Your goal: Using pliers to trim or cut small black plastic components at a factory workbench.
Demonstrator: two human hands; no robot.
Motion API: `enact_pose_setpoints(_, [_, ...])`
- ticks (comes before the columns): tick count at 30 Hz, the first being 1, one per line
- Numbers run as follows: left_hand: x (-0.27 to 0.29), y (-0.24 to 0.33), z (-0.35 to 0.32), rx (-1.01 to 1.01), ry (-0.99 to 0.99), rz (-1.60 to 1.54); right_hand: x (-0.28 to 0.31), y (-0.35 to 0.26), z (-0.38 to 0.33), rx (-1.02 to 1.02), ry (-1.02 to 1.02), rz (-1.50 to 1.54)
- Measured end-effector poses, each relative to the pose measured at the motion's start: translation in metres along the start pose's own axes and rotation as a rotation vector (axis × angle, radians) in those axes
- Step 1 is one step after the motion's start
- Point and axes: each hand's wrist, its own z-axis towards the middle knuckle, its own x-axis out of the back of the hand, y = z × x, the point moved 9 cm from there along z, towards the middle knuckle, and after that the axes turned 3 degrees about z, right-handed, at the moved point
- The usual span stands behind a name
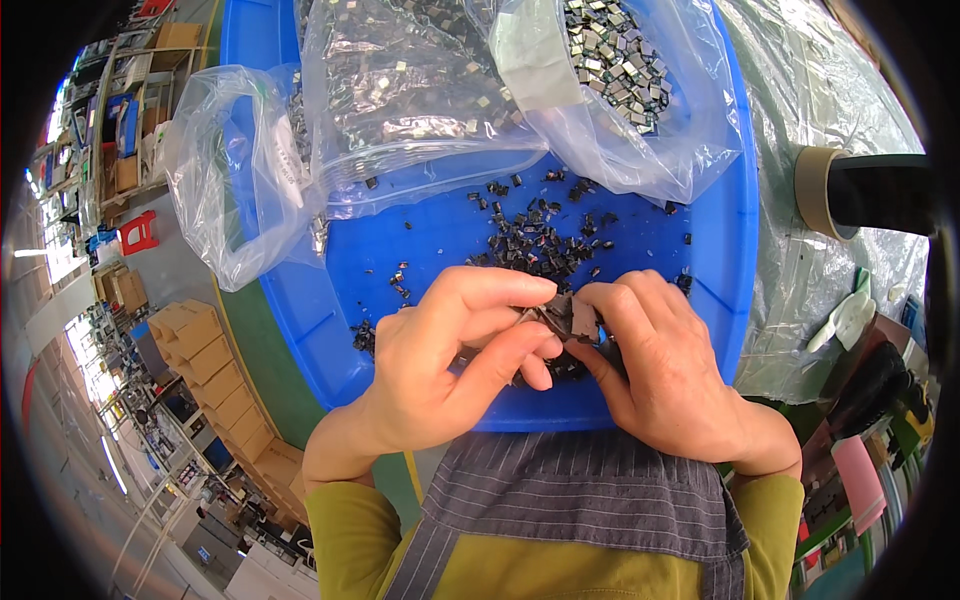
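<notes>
Over the near part of a blue plastic tray (724, 290), my two hands meet around small dark pieces. My right hand (660, 360) pinches a small dark grey-brown rectangular piece (583, 320) between thumb and fingers. Facing it, my left hand (440, 350) has its thumb and fingertips curled around a thin dark piece (540, 316); the fingers partly hide it, and whether it is joined to the other piece I cannot tell. Loose small black parts (540, 240) lie heaped in the tray just beyond my hands, some hidden beneath them.
Clear plastic bags (410, 110) lie across the tray's far side. One bag at the far right holds many small metallic-faced pieces (620, 70). To the right are a roll of tan tape (822, 193) and a white glove (845, 315) by plastic sheeting. Cardboard boxes (215, 370) stand at left.
</notes>
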Motion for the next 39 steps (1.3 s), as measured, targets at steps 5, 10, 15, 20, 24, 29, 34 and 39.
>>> enact_pose_setpoints(5, [-0.001, 0.000, -0.001, -0.034, -0.032, 0.192, 0.006, -0.005, 0.004, 0.040, 0.076, -0.210])
enact_pose_setpoints(10, [-0.005, 0.004, 0.001, -0.072, -0.037, 0.273, 0.010, -0.003, 0.000, 0.049, 0.084, -0.215])
enact_pose_setpoints(15, [-0.003, 0.008, -0.001, -0.171, -0.005, 0.362, 0.006, -0.002, 0.000, 0.058, 0.093, -0.280])
enact_pose_setpoints(20, [-0.004, 0.010, -0.001, -0.212, -0.002, 0.410, 0.004, -0.001, -0.001, 0.051, 0.083, -0.337])
enact_pose_setpoints(24, [-0.004, 0.011, 0.000, -0.215, -0.004, 0.401, 0.004, -0.001, -0.002, 0.055, 0.089, -0.344])
enact_pose_setpoints(29, [-0.004, 0.009, 0.002, -0.175, -0.031, 0.367, 0.003, 0.000, -0.002, 0.053, 0.083, -0.353])
enact_pose_setpoints(34, [-0.005, 0.009, 0.000, -0.171, -0.013, 0.377, 0.005, -0.003, -0.001, 0.077, 0.159, -0.384])
enact_pose_setpoints(39, [-0.005, 0.008, 0.000, -0.147, -0.029, 0.332, 0.007, -0.004, -0.002, 0.059, 0.133, -0.298])
